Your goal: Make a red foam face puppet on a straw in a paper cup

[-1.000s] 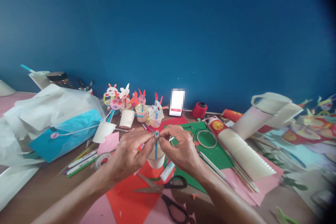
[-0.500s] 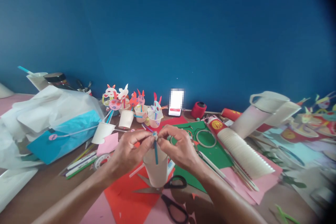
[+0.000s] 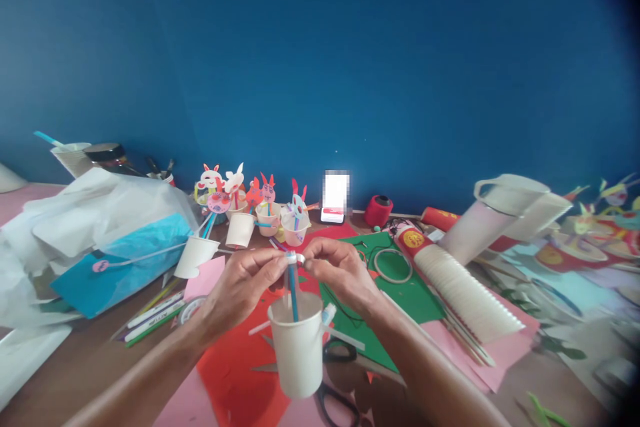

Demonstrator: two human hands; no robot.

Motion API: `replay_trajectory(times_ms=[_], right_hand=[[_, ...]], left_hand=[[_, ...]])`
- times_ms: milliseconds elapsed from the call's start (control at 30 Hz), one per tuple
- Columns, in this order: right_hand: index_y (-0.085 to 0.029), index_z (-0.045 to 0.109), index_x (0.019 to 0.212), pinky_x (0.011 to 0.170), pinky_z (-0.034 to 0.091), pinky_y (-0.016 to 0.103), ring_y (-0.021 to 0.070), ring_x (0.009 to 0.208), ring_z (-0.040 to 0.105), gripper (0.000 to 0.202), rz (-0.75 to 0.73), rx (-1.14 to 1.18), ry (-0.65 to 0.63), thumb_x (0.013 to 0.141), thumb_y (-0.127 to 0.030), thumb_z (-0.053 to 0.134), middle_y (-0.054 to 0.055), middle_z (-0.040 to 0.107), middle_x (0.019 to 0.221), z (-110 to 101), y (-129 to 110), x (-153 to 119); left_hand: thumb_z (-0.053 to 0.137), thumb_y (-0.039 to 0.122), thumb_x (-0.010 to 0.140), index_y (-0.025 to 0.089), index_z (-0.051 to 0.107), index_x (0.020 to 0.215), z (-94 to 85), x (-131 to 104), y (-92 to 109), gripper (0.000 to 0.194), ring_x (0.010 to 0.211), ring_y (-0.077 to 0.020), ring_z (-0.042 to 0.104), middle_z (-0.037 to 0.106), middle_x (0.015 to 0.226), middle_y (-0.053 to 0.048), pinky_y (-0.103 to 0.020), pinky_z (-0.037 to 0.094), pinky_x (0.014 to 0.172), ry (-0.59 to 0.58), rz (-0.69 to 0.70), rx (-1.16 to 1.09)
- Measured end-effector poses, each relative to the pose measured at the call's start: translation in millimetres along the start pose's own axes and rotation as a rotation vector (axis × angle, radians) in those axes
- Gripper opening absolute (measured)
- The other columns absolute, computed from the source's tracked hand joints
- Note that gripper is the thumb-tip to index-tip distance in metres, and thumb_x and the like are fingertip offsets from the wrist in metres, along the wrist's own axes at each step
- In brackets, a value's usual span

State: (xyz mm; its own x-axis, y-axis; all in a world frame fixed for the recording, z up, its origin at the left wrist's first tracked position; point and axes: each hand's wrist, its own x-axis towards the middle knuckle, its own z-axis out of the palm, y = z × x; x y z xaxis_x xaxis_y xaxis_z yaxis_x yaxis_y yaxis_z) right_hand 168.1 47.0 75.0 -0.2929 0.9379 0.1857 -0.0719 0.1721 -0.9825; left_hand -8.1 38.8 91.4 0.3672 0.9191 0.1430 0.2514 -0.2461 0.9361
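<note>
A white paper cup point(image 3: 299, 360) hangs in front of me over the red paper, a blue straw point(image 3: 293, 293) rising from its inside. White strips stick out from both sides of the cup. My left hand point(image 3: 257, 273) pinches the top of the straw between thumb and finger. Close by on the right, my right hand point(image 3: 340, 270) has thumb and finger closed on a small white piece point(image 3: 300, 258) at the straw's top. What that piece is made of is too small to tell.
Black-handled scissors point(image 3: 337, 403) lie below the cup on red paper point(image 3: 240, 373). Green paper point(image 3: 410, 287), a stack of paper cups point(image 3: 465, 290) and a pitcher point(image 3: 480, 223) are at right. Decorated cups point(image 3: 240, 228), a phone point(image 3: 334, 197) and a blue bag point(image 3: 125, 267) stand behind and left.
The cup has come lower and nearer, covering more of the scissors. My hands have parted slightly, showing the white piece between them.
</note>
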Motion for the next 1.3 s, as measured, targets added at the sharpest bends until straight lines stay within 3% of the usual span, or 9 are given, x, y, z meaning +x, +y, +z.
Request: replay_trajectory(times_ms=[233, 600, 867, 1067, 1300], right_hand=[[-0.016, 0.058, 0.067, 0.053, 0.036, 0.020, 0.0086, 0.057, 0.044, 0.005, -0.051, -0.002, -0.005, 0.070, -0.016, 0.055, -0.002, 0.053, 0.063, -0.7, 0.9, 0.0], [-0.017, 0.059, 0.072, 0.067, 0.042, 0.025, 0.0126, 0.070, 0.054, 0.008, -0.330, -0.286, -0.016, 0.072, -0.012, 0.053, 0.001, 0.060, 0.073, 0.4, -4.0, -1.7], [-0.018, 0.059, 0.075, 0.069, 0.042, 0.026, 0.0136, 0.072, 0.055, 0.007, -0.331, -0.320, -0.016, 0.075, -0.015, 0.053, 0.002, 0.061, 0.076, -1.0, -1.3, -2.1], [-0.017, 0.061, 0.078, 0.072, 0.043, 0.027, 0.0134, 0.073, 0.057, 0.008, -0.377, -0.365, -0.005, 0.075, -0.016, 0.054, 0.002, 0.062, 0.077, 0.5, -4.3, -2.9], [-0.018, 0.060, 0.080, 0.067, 0.045, 0.024, 0.0116, 0.071, 0.057, 0.006, -0.326, -0.368, 0.128, 0.077, -0.020, 0.055, 0.001, 0.063, 0.075, 6.4, 0.7, -1.0]], left_hand=[[0.045, 0.036, 0.084, 0.014, 0.061, 0.073, 0.4, -1.3, 0.2, 0.029, 0.061, -0.0099, 0.047, 0.055, 0.064, 0.001, -0.019, 0.039, 0.056, 0.048, 0.006, 0.054], [0.052, 0.029, 0.081, 0.016, 0.066, 0.078, 2.5, 0.1, -0.6, 0.020, 0.059, -0.0107, 0.053, 0.063, 0.064, 0.000, -0.019, 0.041, 0.055, 0.102, 0.121, 0.191], [0.052, 0.030, 0.081, 0.015, 0.065, 0.076, 2.4, 0.8, -0.7, 0.021, 0.059, -0.0098, 0.052, 0.062, 0.065, 0.000, -0.017, 0.041, 0.053, 0.099, 0.098, 0.173], [0.055, 0.031, 0.078, 0.015, 0.062, 0.092, 6.1, 0.4, -2.3, 0.023, 0.066, -0.0125, 0.057, 0.066, 0.079, -0.003, -0.019, 0.044, 0.056, 0.096, 0.008, -0.007], [0.055, 0.027, 0.079, 0.017, 0.052, 0.105, 8.7, 0.3, -2.7, 0.028, 0.059, -0.0098, 0.053, 0.062, 0.071, 0.000, -0.018, 0.041, 0.054, 0.066, -0.041, -0.193]])
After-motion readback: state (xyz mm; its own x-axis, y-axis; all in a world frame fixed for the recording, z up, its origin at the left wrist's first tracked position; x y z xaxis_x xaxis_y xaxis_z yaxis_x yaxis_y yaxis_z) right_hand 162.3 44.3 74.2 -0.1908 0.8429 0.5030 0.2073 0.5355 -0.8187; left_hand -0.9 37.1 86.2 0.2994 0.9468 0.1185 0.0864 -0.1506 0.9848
